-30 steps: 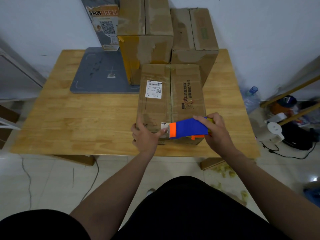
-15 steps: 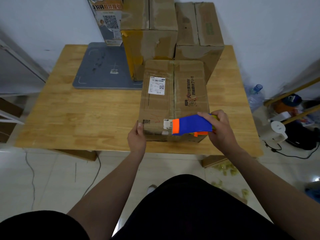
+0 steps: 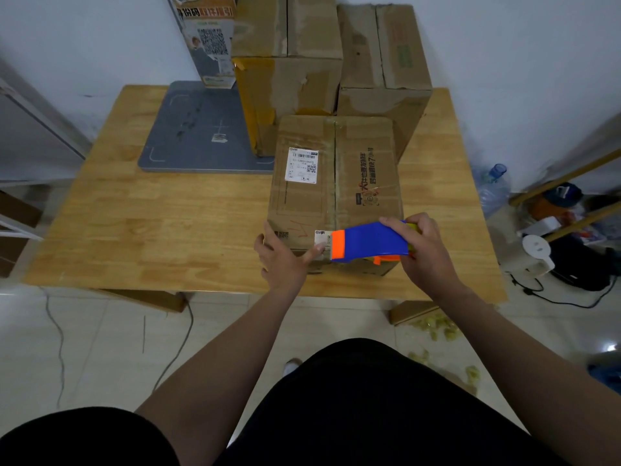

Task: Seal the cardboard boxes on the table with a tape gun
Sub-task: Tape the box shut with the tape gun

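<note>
Left hand (image 3: 282, 260) back beside blue tape gun (image 3: 369, 242) (orange nose) on box (image 3: 364, 153).

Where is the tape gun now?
In the head view, the blue and orange plastic tape gun is at the near edge of the front cardboard box, gripped by the right hand, its orange nose next to the left hand.

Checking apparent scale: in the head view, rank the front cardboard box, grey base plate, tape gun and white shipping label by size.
1. front cardboard box
2. grey base plate, partly hidden
3. tape gun
4. white shipping label
</note>
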Demonstrator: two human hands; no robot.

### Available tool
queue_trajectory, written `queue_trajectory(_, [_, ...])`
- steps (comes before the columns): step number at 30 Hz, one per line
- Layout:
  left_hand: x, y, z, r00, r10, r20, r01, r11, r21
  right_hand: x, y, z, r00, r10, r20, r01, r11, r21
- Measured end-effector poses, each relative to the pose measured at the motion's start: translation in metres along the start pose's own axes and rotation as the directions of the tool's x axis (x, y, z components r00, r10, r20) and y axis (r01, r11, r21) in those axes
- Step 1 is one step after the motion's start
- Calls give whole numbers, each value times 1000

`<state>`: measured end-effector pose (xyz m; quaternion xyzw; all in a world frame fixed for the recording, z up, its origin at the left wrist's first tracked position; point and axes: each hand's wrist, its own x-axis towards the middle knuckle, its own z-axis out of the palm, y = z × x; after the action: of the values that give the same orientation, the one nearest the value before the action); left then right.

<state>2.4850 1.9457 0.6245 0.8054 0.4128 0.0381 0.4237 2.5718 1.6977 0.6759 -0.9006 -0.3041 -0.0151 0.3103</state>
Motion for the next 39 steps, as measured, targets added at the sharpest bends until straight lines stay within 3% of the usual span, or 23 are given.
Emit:
queue_trajectory(7, [3, 5, -5, 994, -83, 77, 103, 942, -318, 2, 3, -8, 998, -21, 54, 22, 999, -23])
queue_trajectory(12, [4, 5, -5, 992, -87, 93, 112, 941, -320, 1, 10, -20, 991, -50, 123, 68, 988, -141])
queue_trajectory(23, [9, 1, -5, 992, -87, 89, 108, 957, -269, -6, 37, -39, 985, -127, 115, 146, 974, -171])
queue_trajectory(31, [7, 4, -6, 991, -104, 86, 122, 961, -247, -24, 69, -56, 999, -44, 31, 49, 978, -202])
queue_trajectory(36, [-6, 19, -6, 997, -82, -6, 82, 996, -36, -19, 63, -48, 999, -23, 23, 28, 975, -219])
queue_trajectory(39, [-9, 22, 5, 993, 97, -75, -79, 973, 216, -20, 65, -45, 1000, 22, 10, -19, 978, -206])
